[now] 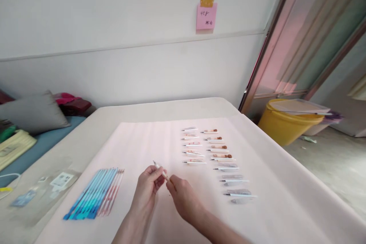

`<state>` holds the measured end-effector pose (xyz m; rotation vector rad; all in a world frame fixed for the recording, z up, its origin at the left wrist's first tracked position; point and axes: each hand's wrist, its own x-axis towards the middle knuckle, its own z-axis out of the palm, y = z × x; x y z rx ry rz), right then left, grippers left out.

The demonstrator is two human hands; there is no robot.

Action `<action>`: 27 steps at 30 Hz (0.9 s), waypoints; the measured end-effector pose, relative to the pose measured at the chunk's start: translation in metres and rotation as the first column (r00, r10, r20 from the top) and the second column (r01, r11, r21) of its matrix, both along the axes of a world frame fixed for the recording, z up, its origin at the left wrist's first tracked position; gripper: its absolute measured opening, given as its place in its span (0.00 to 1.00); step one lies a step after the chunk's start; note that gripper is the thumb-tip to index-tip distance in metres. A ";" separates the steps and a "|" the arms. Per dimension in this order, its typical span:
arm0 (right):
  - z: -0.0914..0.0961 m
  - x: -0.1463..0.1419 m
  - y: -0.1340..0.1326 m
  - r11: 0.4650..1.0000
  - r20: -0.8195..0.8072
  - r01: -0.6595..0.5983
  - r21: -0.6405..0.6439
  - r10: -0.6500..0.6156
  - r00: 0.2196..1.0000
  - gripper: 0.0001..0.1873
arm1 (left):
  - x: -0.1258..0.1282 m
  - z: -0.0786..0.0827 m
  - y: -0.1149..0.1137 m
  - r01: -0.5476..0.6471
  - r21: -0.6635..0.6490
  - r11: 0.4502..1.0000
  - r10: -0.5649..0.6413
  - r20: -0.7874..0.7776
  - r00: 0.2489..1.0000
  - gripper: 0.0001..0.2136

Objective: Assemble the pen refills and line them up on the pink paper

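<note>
Over the middle of the table, my left hand (148,183) is closed on the front part of a pale pen (164,174), its tip pointing up and away. Fingers of my right hand (183,194) are closed round the pen's rear end. To the right lie pen barrels and refills in two columns: one column of pale and reddish pen parts (193,145) and one with several brown-topped barrels (219,147) and clear barrels (233,177), each beside a thin white refill (240,195). Left of my hands rest a row of blue pens (91,194) and some clear reddish pens (111,192).
A pale sheet (148,137) covers the table. At left lie clear plastic packaging (61,181), a grey cushion (34,112) and a cream-coloured object (17,146). A yellow bin (286,122) stands beyond the right edge. A pink note (206,17) hangs on the wall.
</note>
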<state>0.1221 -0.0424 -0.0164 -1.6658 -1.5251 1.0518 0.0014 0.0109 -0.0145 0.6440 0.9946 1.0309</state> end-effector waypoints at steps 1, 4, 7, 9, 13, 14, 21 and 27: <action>-0.001 -0.002 -0.001 0.998 0.169 -0.011 0.058 0.001 0.986 0.10 | 0.000 0.000 -0.001 -0.019 0.001 1.000 0.019 -0.032 0.999 0.11; -0.003 -0.003 -0.002 0.994 0.398 -0.048 0.099 0.004 0.917 0.09 | 0.000 0.001 -0.003 -0.030 -0.009 1.000 0.030 -0.056 0.998 0.12; 0.000 0.002 0.000 0.998 0.267 -0.004 0.060 -0.012 0.964 0.12 | 0.000 0.005 -0.004 0.023 -0.017 1.000 -0.021 0.076 0.997 0.09; 0.004 0.008 0.001 1.000 0.014 0.001 0.008 -0.001 1.000 0.16 | -0.001 0.009 -0.004 0.050 -0.009 0.999 -0.049 0.142 0.989 0.11; 0.010 0.015 0.002 0.985 -0.536 -0.104 -0.136 0.015 0.844 0.18 | -0.002 0.013 -0.004 0.017 0.029 0.999 -0.021 0.151 0.988 0.09; 0.009 0.016 0.003 0.985 -0.569 -0.093 -0.148 -0.008 0.822 0.15 | -0.002 0.013 -0.004 0.009 0.035 0.999 -0.014 0.136 0.991 0.08; 0.005 0.015 0.006 0.993 -0.411 0.029 -0.113 -0.073 0.909 0.07 | 0.003 0.014 -0.007 0.001 0.053 0.999 -0.003 0.038 0.999 0.10; 0.008 0.015 0.006 0.992 -0.373 -0.003 -0.123 -0.043 0.927 0.08 | 0.001 0.011 -0.004 -0.022 0.037 0.999 0.022 0.010 1.000 0.11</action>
